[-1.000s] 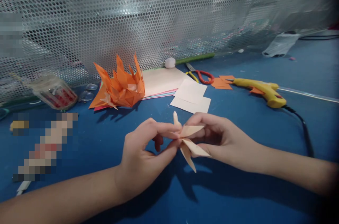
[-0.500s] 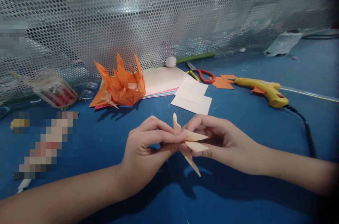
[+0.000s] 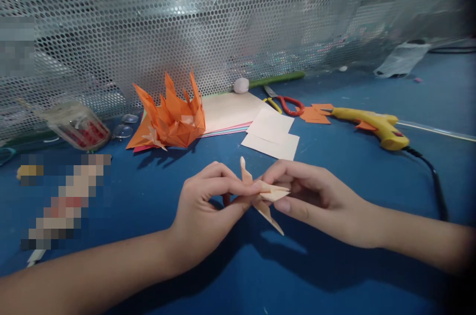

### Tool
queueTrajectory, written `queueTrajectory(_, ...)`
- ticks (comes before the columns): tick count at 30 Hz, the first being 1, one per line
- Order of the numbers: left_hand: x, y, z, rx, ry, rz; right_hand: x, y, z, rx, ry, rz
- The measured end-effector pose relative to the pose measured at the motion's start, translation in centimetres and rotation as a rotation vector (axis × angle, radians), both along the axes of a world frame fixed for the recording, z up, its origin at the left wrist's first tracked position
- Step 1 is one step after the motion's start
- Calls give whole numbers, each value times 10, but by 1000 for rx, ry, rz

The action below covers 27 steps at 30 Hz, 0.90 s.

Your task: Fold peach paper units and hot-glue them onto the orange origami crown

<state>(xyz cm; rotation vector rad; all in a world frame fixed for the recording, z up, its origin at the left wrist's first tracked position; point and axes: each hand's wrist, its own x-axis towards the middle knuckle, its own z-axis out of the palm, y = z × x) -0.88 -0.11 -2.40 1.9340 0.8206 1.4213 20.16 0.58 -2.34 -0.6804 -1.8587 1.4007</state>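
Note:
A pale cream folded-paper origami piece [image 3: 274,195] with several pointed flaps is held up in front of me, over the blue table [image 3: 156,275]. My left hand [image 3: 208,201] pinches its left side between thumb and fingers. My right hand [image 3: 323,206] is curled at its right side, thumb and fingers around two flaps that lie close together. One flap points up between the hands, and another slants down to the right below them. The right fingertips behind the paper are partly hidden.
An orange origami piece [image 3: 184,124] rests on coloured sheets. Cream paper squares [image 3: 271,144], red-handled scissors [image 3: 292,105], orange squares [image 3: 316,115] and a yellow glue gun [image 3: 372,124] with a cord lie beyond. At left stand a jar [image 3: 80,126] and eyeglasses [image 3: 122,131]. Perforated metal [image 3: 208,22] borders the back.
The two right-hand flaps, spread apart before, are now brought together. My right thumb has moved up slightly and back from the paper's lower flap. The left hand keeps its pinch.

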Motion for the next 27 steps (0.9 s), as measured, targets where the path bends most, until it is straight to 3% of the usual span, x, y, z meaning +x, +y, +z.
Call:
queueTrajectory(9, -1, 1, 1, -19, -6, -57, 4, 2, 1, 439, -195, -128)
queueTrajectory(15, 0, 0, 3, 2, 10, -71, 4, 3, 1, 673, -152, -131)
queueTrajectory(20, -2, 1, 2, 60, 8, -84, 3, 4, 1, 726, -149, -156)
queueTrajectory(27, -8, 1, 0, 117, 51, -96, -1, 1, 0, 614, -178, -118)
